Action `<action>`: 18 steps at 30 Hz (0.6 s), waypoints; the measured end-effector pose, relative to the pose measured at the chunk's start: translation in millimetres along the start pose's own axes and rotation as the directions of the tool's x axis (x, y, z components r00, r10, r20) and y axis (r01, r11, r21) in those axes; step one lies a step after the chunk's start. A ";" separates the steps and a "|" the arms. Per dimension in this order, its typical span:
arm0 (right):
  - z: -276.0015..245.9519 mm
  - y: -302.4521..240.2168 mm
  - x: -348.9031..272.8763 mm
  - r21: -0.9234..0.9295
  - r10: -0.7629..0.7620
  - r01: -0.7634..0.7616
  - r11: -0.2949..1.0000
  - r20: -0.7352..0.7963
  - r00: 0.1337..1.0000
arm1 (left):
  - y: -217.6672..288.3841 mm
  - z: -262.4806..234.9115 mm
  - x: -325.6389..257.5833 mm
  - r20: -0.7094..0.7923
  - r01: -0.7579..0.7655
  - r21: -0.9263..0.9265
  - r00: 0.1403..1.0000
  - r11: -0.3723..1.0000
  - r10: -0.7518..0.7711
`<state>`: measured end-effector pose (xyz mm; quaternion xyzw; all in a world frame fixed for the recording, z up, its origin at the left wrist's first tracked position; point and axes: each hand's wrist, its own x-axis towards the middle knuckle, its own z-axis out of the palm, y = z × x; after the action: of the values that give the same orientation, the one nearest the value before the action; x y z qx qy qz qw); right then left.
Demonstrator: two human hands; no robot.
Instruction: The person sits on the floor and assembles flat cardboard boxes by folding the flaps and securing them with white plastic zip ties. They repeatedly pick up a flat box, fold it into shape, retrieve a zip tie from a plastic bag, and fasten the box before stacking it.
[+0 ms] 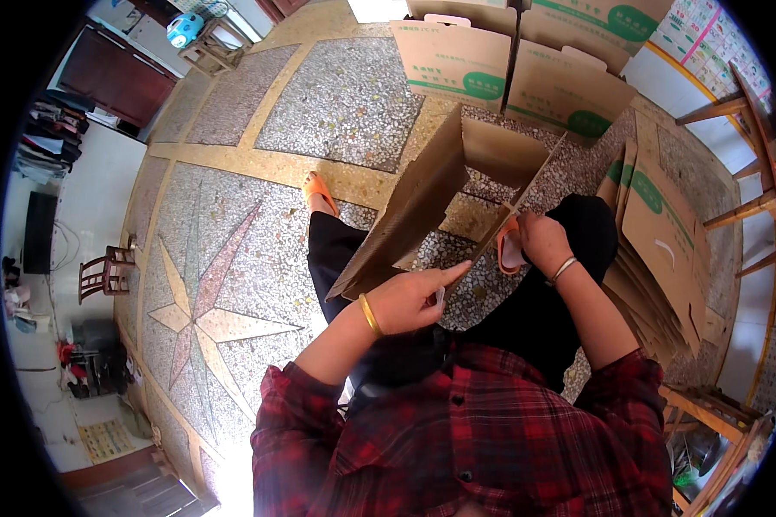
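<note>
An unfolded cardboard box [418, 194] stands between my legs, open through the middle so the speckled floor shows inside it. My right hand [545, 244] is closed at the upper edge of the box's right panel, its fingertips partly hidden. At the near end of that panel is my left hand [409, 300], index finger stretched against the cardboard edge. The other left fingers are curled, and a small pale thing, too small to name, shows among them.
Flat folded cartons [660, 250] lean in a stack to my right. Several standing boxes with green print [453, 56] sit ahead. Wooden furniture [737, 207] lines the right side. A small wooden chair [105, 274] and a stool [211, 56] stand left.
</note>
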<state>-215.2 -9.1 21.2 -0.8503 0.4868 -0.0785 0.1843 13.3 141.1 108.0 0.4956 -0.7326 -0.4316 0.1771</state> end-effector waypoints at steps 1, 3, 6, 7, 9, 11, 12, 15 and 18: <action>0.3 0.1 1.0 -0.038 -0.010 0.010 0.999 -0.002 1.000 | -2.4 1.3 2.0 0.023 -0.050 0.017 0.999 0.999 0.050; 2.3 -0.9 6.8 -0.102 -0.024 0.029 0.994 0.053 0.998 | -3.6 3.5 5.1 0.064 -0.101 0.045 0.993 0.994 0.098; 9.0 0.5 20.1 -0.129 -0.025 0.032 0.991 0.058 0.998 | 0.0 1.1 10.7 0.102 -0.077 0.069 0.992 0.995 0.069; 7.7 -3.1 22.7 -0.129 -0.020 0.026 0.991 0.052 0.998 | 2.8 -0.9 10.7 0.109 -0.049 0.058 0.993 0.997 0.042; -0.7 -4.9 21.3 -0.056 -0.025 0.027 0.998 0.034 0.999 | 1.3 -2.7 11.8 0.094 -0.053 0.039 0.994 0.998 0.049; -1.1 -1.7 20.6 -0.025 -0.037 0.037 0.999 0.019 0.999 | -5.0 -1.2 15.5 0.050 -0.118 0.026 0.992 0.993 0.117; 5.4 5.8 21.4 -0.031 -0.047 0.048 0.998 0.011 0.999 | -7.4 -2.7 17.5 0.075 -0.082 -0.104 0.993 0.991 0.090; 11.3 13.1 21.7 -0.009 -0.052 0.052 0.999 0.000 0.999 | -19.0 -5.6 23.1 0.175 0.043 -0.402 0.984 0.915 0.031; 8.3 10.4 21.6 0.033 -0.048 0.048 0.998 0.012 0.999 | -42.3 2.0 29.2 0.248 0.145 -0.575 0.969 0.805 0.002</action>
<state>-209.8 -30.4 8.5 -0.8590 0.4638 -0.0854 0.1992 23.1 110.5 67.8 0.3887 -0.5590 -0.6995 0.2172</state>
